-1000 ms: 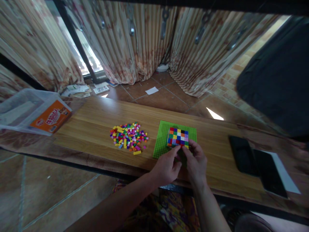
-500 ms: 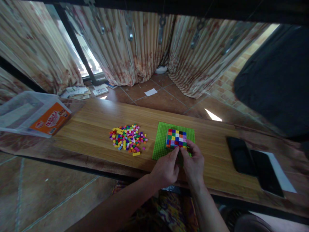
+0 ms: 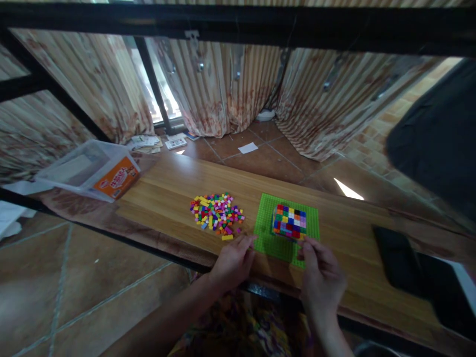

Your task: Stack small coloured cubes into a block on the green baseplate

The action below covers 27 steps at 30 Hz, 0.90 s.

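The left hand (image 3: 234, 260) has just come away from the near edge of the brick block (image 3: 289, 222), leaving only the right hand (image 3: 323, 277) at its near right corner. The block therefore seems to rest without the left hand's support.

The left fingers are drawn together by the near left part of the green baseplate (image 3: 265, 235); the right fingers are narrow, close to the block. Whether either hand pinches a small brick, I cannot tell.

There is one block, multicoloured on top, standing on one baseplate. To the left lies one pile of bricks (image 3: 213, 212) — too many and too small to count — with a long yellow brick (image 3: 227, 238) at its near side.

All this is on one wooden counter (image 3: 167, 191). Farther out are one clear plastic box (image 3: 84, 187) at the left, and two dark flat objects (image 3: 399, 259) at the right, with one white sheet (image 3: 464, 278) partly beneath.
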Motion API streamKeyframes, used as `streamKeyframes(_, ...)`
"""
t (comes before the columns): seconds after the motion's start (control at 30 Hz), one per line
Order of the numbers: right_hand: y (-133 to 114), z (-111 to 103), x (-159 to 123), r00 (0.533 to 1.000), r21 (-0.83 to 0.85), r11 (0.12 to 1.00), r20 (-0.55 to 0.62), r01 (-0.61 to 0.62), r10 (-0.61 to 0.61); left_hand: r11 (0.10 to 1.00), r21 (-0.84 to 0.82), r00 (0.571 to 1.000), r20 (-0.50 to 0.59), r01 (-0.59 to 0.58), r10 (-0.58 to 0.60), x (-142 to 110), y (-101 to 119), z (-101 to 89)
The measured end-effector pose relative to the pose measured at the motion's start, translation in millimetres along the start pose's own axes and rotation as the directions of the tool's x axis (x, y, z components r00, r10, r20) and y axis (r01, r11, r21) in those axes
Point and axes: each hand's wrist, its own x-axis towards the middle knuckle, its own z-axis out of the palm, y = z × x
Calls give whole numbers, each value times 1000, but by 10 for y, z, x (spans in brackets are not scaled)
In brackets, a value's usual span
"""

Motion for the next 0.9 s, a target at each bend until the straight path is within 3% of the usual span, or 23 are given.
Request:
streamKeyframes(0.07,-26,136,-80,979,-54,994,186,94,-82,1000,17,1000,-13,16,-15,-47,-73,-66)
streamKeyframes(0.2,-35,523,-108,844,-122,941,490,315,-219,998,22,998,-43,54,-53,-87,-154,-153)
streamKeyframes(0.27,-26,714,-44,797,-163,901,547,403,-258,997,14,996,-54,70,-69,-89,-179,-205)
streamKeyframes(0.5,57,1117,202,720,-293,779,639,554,-271,991,-111,988,-126,69,-83,-68,-319,-421)
streamKeyframes(0.7,111,1250,187,694,-258,801,675,541,-251,981,-174,974,-192,90,-124,-51,-378,-449)
streamKeyframes(0.9,19,1086,60,761,-170,903,611,395,-218,936,-277,923,-253,218,-290,15,-302,-458)
